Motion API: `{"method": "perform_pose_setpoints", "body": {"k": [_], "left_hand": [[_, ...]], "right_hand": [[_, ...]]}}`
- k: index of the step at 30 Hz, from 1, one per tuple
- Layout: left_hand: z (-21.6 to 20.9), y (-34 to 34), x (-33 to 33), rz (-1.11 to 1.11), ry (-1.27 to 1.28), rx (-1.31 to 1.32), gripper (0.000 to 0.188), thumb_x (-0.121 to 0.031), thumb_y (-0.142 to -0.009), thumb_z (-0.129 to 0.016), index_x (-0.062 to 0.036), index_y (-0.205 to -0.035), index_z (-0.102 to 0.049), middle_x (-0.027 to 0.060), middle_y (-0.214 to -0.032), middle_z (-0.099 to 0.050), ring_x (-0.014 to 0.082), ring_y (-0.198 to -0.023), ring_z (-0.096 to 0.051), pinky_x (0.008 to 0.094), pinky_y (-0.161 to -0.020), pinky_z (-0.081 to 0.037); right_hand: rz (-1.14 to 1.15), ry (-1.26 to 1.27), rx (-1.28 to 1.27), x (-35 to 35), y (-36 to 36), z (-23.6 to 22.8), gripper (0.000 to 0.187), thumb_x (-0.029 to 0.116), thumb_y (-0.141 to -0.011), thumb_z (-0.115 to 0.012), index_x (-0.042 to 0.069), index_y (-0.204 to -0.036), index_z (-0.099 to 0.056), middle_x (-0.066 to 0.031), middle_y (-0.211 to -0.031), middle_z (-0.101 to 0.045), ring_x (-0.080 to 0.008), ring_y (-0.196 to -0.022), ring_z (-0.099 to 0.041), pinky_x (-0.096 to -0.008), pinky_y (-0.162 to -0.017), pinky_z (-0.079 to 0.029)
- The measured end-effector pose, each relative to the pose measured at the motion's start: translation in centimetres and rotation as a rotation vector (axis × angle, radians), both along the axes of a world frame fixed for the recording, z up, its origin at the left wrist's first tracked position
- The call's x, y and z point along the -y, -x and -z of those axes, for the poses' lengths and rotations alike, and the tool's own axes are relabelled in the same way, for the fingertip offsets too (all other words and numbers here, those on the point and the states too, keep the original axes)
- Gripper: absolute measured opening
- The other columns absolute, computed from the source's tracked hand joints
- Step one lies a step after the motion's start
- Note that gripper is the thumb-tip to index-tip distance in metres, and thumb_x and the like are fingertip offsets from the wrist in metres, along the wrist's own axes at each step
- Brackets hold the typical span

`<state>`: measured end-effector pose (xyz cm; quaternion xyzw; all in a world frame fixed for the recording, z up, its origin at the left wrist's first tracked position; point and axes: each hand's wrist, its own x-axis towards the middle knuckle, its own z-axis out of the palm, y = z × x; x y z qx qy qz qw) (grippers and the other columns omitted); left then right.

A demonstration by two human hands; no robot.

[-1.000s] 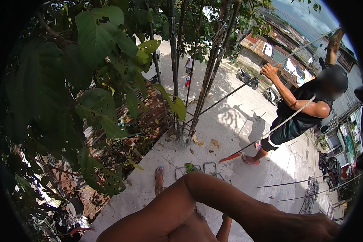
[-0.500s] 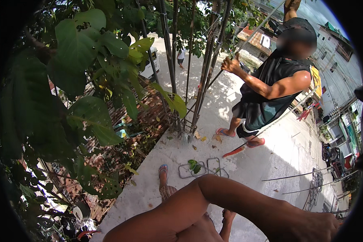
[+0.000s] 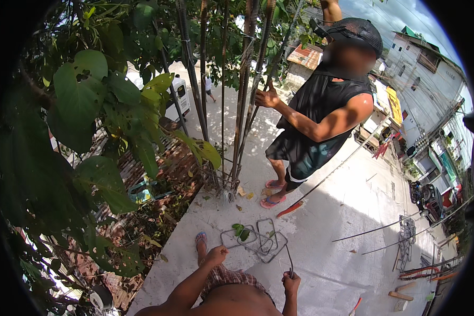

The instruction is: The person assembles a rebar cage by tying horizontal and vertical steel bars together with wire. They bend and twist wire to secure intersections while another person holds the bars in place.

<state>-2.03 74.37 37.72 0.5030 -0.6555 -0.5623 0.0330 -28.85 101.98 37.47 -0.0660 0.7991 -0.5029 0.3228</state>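
Note:
My left hand (image 3: pixel 216 255) is closed in front of my checked shorts (image 3: pixel 231 277); I cannot make out whether anything is in it. Lower right of it, my right hand (image 3: pixel 291 283) grips a thin dark rod (image 3: pixel 290 259) that points up, with a fine pale wire beside it. Just beyond both hands, several rectangular bent steel rings (image 3: pixel 266 260) overlap on the concrete, with a green leaf (image 3: pixel 241 232) on them. Farther off, upright steel bars (image 3: pixel 246 95) rise in a bundle. A co-worker (image 3: pixel 321 116) in a dark sleeveless top holds one bar with a hand.
Large leaves (image 3: pixel 81 87) hang close on the left. The concrete slab (image 3: pixel 321 247) ends at a drop on the left, above plants and debris. A long rod with a red end (image 3: pixel 289 209) slants past the co-worker. More bars and a stack of rings (image 3: pixel 407 234) lie at right.
My left arm, which stretched across to the right, is now drawn back to the left in front of my waist. The co-worker stands nearer the bars, with the feet closer together.

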Motion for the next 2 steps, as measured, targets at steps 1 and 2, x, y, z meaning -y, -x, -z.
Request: {"method": "perform_pose_setpoints", "body": {"k": [1,2], "left_hand": [[1.7,-4.7,-0.6,-0.172,0.073,0.242,0.021,-0.011,-0.089,-0.052,-0.0062,-0.104,-0.066,0.0102,-0.105,-0.069,0.0237,-0.093,-0.065,0.0367,-0.084,-0.051],[3.5,-4.3,2.0,-0.189,0.155,0.193,0.021,-0.011,-0.089,-0.052,-0.0062,-0.104,-0.066,0.0102,-0.105,-0.069,0.0237,-0.093,-0.065,0.0367,-0.084,-0.051]], "right_hand": [[-0.029,0.004,0.007,0.8,-0.1,0.0,0.011,0.008,-0.082,-0.067,-0.003,-0.082,-0.065,-0.0076,-0.056,-0.060,-0.0114,-0.047,-0.053,-0.0252,-0.044,-0.039],[-0.059,-0.017,-0.009,1.6,-0.4,0.1,0.012,0.009,-0.082,-0.067,-0.003,-0.083,-0.066,-0.0083,-0.057,-0.061,-0.0126,-0.048,-0.055,-0.0260,-0.046,-0.041]]}}
